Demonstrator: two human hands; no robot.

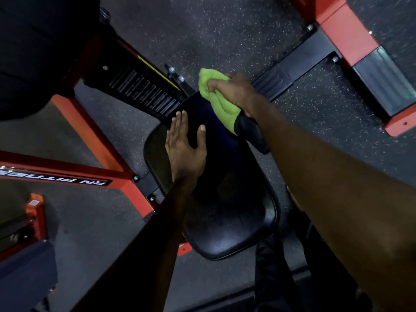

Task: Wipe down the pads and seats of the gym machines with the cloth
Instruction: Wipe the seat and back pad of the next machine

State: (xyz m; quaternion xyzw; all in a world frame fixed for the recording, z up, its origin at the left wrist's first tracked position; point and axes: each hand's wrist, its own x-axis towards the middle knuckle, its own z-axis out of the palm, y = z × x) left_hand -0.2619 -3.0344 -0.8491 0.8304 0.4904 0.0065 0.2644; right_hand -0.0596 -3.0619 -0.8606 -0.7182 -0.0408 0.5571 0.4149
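Right hand (234,91) grips a green cloth (219,102) on the black seat (229,199); left hand (185,145) lies flat, fingers straight; the seat's far end is hidden.

The right hand (234,91) grips a bunched green cloth (219,102) and holds it against the far end of a black padded seat (227,199); the left hand (184,145) lies flat on the seat's left side, fingers straight and thumb spread; the seat sits on an orange machine frame (94,136) with a ribbed black plate (144,91) behind it; the floor (225,30) is dark speckled rubber; a second orange frame (346,34) stands at the upper right, well apart.
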